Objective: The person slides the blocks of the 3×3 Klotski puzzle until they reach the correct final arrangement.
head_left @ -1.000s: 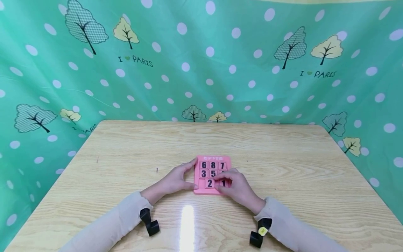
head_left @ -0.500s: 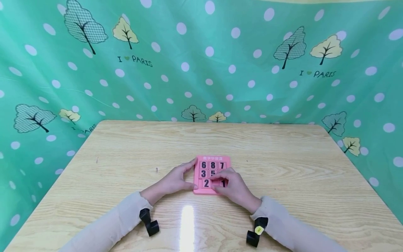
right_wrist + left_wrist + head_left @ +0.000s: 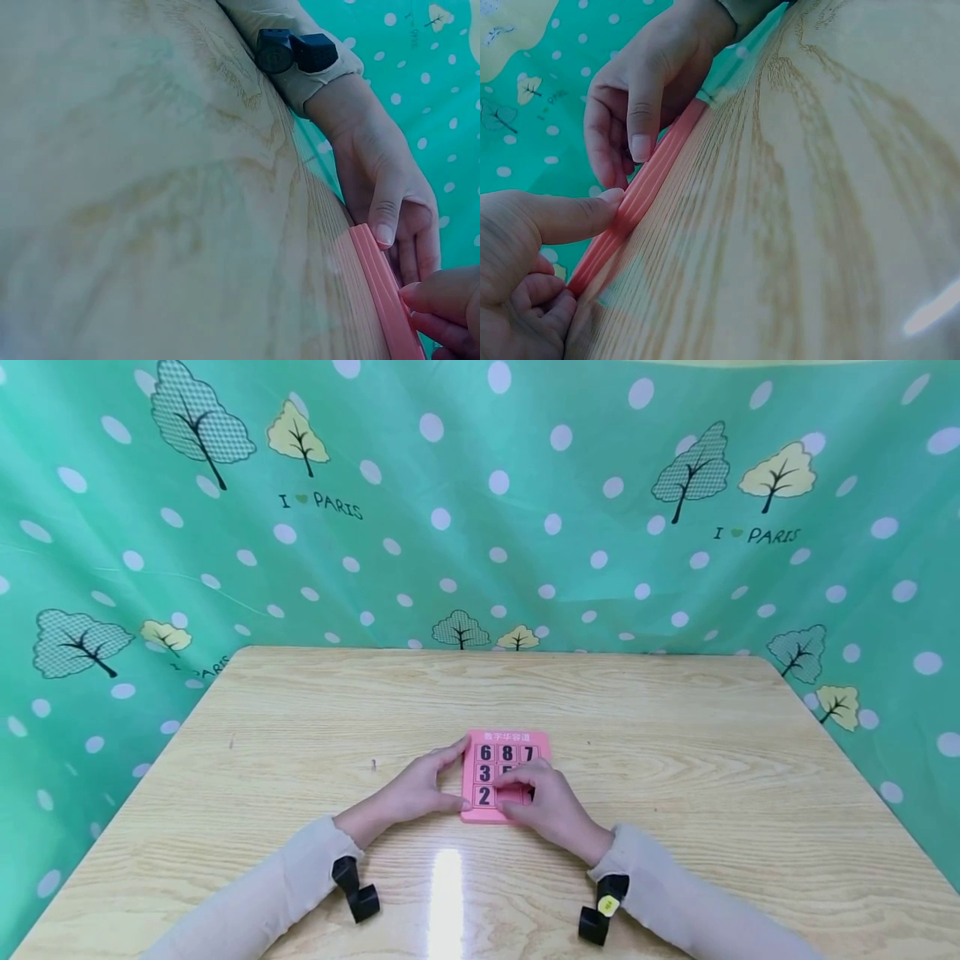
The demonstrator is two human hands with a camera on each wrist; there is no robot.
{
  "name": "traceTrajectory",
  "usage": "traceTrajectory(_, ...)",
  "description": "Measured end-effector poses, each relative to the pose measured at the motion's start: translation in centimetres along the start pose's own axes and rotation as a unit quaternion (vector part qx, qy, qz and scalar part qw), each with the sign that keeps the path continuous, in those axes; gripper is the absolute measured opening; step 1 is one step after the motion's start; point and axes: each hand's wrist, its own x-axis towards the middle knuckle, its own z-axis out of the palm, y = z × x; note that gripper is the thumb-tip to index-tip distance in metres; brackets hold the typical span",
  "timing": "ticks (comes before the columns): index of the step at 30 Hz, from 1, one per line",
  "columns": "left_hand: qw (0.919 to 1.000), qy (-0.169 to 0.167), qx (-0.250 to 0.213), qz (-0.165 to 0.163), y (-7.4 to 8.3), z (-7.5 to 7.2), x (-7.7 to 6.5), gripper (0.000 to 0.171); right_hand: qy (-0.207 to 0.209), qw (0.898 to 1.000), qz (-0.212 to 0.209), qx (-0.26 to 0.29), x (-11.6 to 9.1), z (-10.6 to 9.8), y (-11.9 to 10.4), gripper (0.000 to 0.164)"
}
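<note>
A pink number slide puzzle (image 3: 512, 817) lies flat on the table. Tiles 6, 8 and 7 form its top row; 3 sits below 6, and tile 2 (image 3: 484, 796) fills the bottom-left place. My left hand (image 3: 411, 789) grips the puzzle's left side, forefinger at the upper corner and thumb at the lower one. Over the lower right of the puzzle is my right hand (image 3: 551, 802), its thumb and forefinger spread apart with their tips at the right edge of tile 2. It hides part of 5 and the tiles to the right. Both wrist views show the puzzle edge-on.
The wood-grain table (image 3: 300, 718) surrounds the puzzle, with a bright light reflection (image 3: 446, 902) near the front. Behind hangs a green dotted cloth (image 3: 480, 527). Each sleeve carries a small black camera (image 3: 363, 902).
Tile 2 has slid left from partway along the bottom row into its left corner. My right hand has moved left with it; the left hand has stayed still.
</note>
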Motion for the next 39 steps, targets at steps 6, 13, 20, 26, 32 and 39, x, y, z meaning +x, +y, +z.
traceTrajectory(6, 1.0, -0.001, -0.004, -0.003, 1.4, -0.1, -0.4, 0.092, -0.004, 1.0, -0.007, -0.002, 0.0, -0.3, -0.1, 0.025)
traceTrajectory(13, 0.9998, -0.006, -0.016, -0.007, 3.6, -0.5, -1.2, 0.089, -0.005, 1.0, 0.001, 0.001, -0.4, -1.4, 0.0, 0.026)
traceTrajectory(20, 0.9998, -0.006, -0.021, -0.004, 3.6, -0.5, -1.2, 0.09, 0.004, 1.0, 0.012, -0.005, -1.1, -2.4, 0.8, 0.027)
traceTrajectory(26, 0.9998, -0.002, -0.021, -0.007, 3.9, -0.4, -1.3, 0.09, 0.012, 0.999, 0.029, -0.006, -1.8, -3.1, 1.4, 0.027)
traceTrajectory(32, 0.9997, -0.003, -0.02, -0.014, 3.8, -0.3, -1.2, 0.09, 0.018, 0.999, 0.043, -0.01, -2.3, -3.6, 1.7, 0.028)
traceTrajectory(39, 0.9999, 0.0, -0.015, -0.007, 1.3, 0.0, -0.4, 0.093, 0.029, 0.999, 0.039, -0.022, -2.7, -4.0, 2.0, 0.03)
